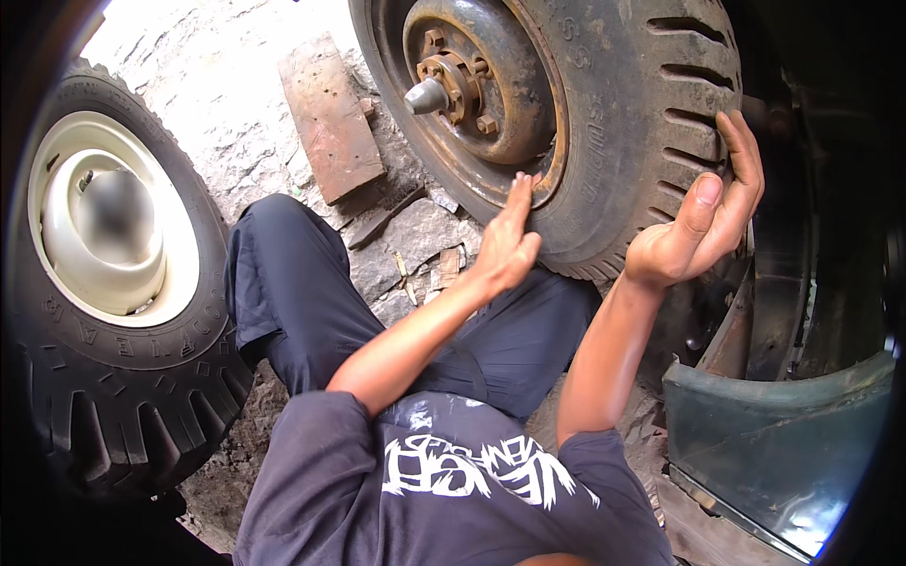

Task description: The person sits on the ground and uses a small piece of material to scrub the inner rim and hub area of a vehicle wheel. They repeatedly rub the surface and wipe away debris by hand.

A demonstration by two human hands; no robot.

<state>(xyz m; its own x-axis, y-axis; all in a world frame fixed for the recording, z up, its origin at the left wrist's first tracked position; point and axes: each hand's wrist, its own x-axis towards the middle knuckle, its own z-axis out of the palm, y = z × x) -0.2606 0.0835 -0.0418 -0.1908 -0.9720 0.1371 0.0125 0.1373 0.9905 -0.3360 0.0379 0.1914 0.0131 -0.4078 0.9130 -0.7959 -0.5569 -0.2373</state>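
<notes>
A large wheel stands upright before me, its rusty rim (557,151) set in a worn black tire (604,123) with deep tread grooves. Several nuts ring its hub, and a grey cone-shaped cap (427,96) sticks out at the centre. My left hand (510,241) reaches to the rim's lower edge with fingers stretched out, the tips at the seam between rim and tire. My right hand (703,222) is raised along the tread on the right side, fingers extended and thumb apart. Neither hand holds anything. Whether the right palm presses the tread I cannot tell.
At my left, a second wheel with a cream rim (184,255) and black tire (123,406) stands upright. A reddish-brown wooden block (330,118) lies on the rough stone ground (226,94). A dark green vehicle panel (774,424) is close by my right arm.
</notes>
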